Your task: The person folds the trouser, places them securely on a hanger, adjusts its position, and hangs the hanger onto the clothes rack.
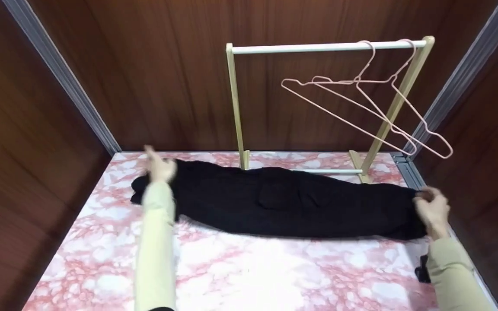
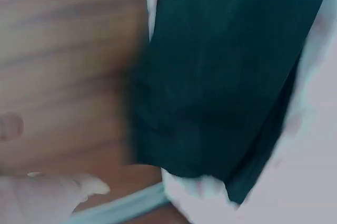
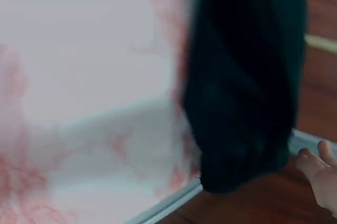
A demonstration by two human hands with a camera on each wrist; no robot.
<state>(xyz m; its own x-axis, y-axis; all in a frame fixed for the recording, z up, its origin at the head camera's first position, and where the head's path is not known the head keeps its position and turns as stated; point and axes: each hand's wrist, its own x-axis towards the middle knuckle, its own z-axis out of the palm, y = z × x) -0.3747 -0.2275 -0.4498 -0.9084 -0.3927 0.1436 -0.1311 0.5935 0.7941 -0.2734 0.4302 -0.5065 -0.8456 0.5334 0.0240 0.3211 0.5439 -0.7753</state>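
Note:
A black garment [image 1: 335, 211] lies stretched out sideways in a long strip, with curved creases near its middle. Above its left end is my left hand [image 1: 160, 168], blurred. In the left wrist view, the thumb [image 2: 79, 192] and a fingertip [image 2: 9, 125] stand apart with nothing between them, beside the dark cloth [image 2: 210, 87]. My right hand [image 1: 434, 209] is at the garment's right end, fingers bent loosely. The right wrist view has its fingers [image 3: 313, 163] spread, with a gap between them and the hanging-looking end of the cloth [image 3: 242, 103].
Behind the garment stands a clothes rack [image 1: 292, 48] with wooden posts and a white bar. Two pink hangers [image 1: 348, 114] hang at its right. Brown wood-look panels [image 1: 167, 86] enclose the marbled pink-and-white tabletop [image 1: 249, 272]. A small black object [image 1: 422, 270] is beside my right forearm.

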